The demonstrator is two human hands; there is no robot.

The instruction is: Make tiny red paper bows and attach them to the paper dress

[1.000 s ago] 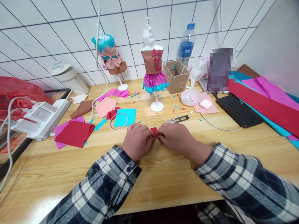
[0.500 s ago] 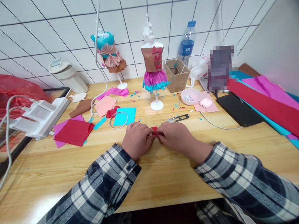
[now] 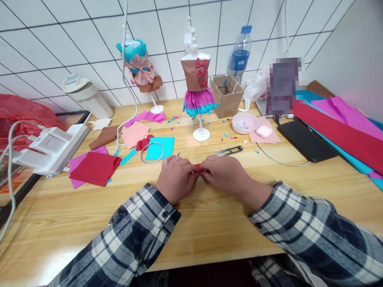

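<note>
Pinching a small red paper piece (image 3: 198,166) between left hand (image 3: 176,178) and right hand (image 3: 224,174).
Wooden tabletop (image 3: 215,228); thread snips (image 3: 228,150) just behind the hands; white tiled wall (image 3: 60,39); bottle label (image 3: 238,60) unreadable.

Showing red: the small folded paper scrap (image 3: 198,166), the square paper stack (image 3: 94,168). Wearing navy-and-white plaid: both flannel sleeves (image 3: 132,236). Glowing honey-yellow: the wooden tabletop (image 3: 215,228). Displaying brown, magenta and turquoise: the little mannequin's paper dress (image 3: 197,87).

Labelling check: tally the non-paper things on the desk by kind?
Mannequin stands: 2
Water bottle: 1
Cardboard box: 1
Pink bowl: 1
Thread snips: 1
Phone: 1
Total: 7
</note>
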